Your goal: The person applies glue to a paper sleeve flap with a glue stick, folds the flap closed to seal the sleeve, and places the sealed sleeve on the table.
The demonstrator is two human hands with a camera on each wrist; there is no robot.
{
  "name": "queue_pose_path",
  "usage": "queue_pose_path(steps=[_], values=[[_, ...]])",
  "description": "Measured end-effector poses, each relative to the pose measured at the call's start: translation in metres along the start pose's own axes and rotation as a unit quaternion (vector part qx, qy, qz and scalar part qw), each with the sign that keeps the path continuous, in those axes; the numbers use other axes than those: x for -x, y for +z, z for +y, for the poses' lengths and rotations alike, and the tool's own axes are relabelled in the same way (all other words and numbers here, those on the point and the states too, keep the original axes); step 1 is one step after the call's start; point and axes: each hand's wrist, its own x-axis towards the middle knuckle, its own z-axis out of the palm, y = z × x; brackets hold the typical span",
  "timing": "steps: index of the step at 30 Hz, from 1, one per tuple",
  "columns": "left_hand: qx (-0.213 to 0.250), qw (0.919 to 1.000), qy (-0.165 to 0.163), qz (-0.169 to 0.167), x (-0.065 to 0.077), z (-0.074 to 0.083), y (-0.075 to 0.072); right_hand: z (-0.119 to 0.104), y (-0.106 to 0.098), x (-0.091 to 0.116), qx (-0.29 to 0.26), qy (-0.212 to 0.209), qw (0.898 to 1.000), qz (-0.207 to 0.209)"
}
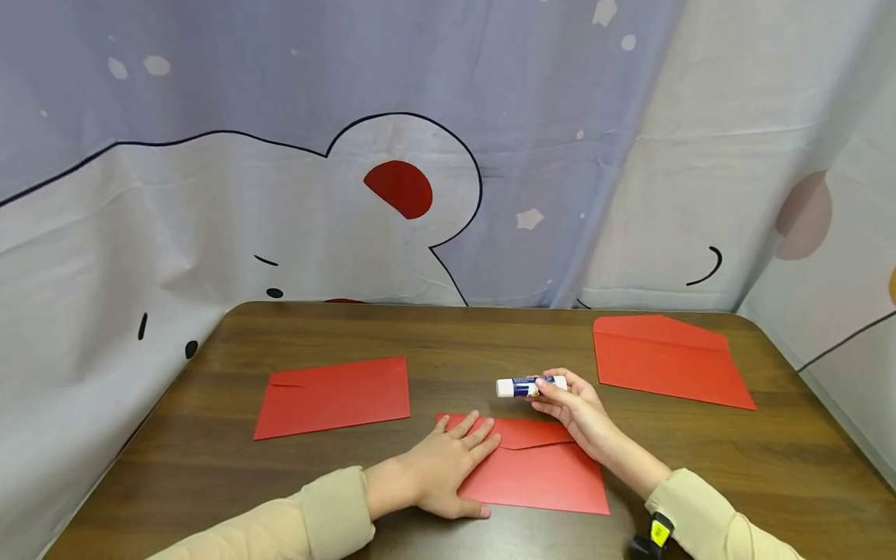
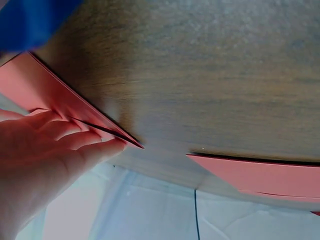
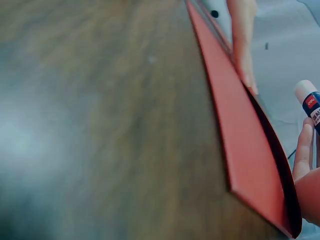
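Observation:
A red envelope (image 1: 539, 478) lies at the front middle of the table, its flap folded over the body. Spread fingers of my left hand (image 1: 448, 467) press on its left side, the thumb near the bottom edge. In the left wrist view these fingers lie across the flap. My right hand (image 1: 581, 416) holds a glue stick (image 1: 518, 387) with white ends and a blue label, sideways above the envelope's far edge. The right wrist view shows the flap standing slightly up from the envelope body (image 3: 235, 115) at the near end, leaving a dark gap.
Another red envelope (image 1: 343, 398) lies to the left with its flap folded in. At the far right is a third red envelope (image 1: 672, 362) with its flap spread out. The brown wooden table (image 1: 476, 342) ends against a patterned curtain (image 1: 546, 155).

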Motion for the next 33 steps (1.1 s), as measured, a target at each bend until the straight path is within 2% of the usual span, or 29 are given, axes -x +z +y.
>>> queue_pose_path(steps=[6,10,17,20,24,27,33], values=[[0.016,0.9997,-0.016,-0.011,0.001,0.001,-0.004,0.003,0.002,0.001,0.04,0.002,0.999,-0.019],[0.022,0.9994,-0.021,-0.014,0.001,0.001,-0.005,0.007,0.0,0.002,0.042,-0.009,0.998,-0.037],[0.036,0.9991,-0.021,-0.003,0.003,0.0,-0.002,0.015,-0.009,0.0,0.003,-0.08,0.992,-0.101],[0.045,0.9988,-0.019,0.003,0.003,0.0,-0.001,0.016,-0.011,0.0,0.005,-0.104,0.986,-0.131],[0.054,0.9984,-0.014,0.013,0.003,0.0,0.0,0.017,-0.012,0.002,0.025,-0.122,0.981,-0.148],[0.054,0.9984,-0.012,0.016,0.001,0.0,0.001,0.016,-0.012,0.004,0.027,-0.115,0.983,-0.141],[0.047,0.9987,-0.011,0.013,0.0,0.0,0.0,0.012,-0.008,0.011,-0.003,-0.064,0.991,-0.117]])
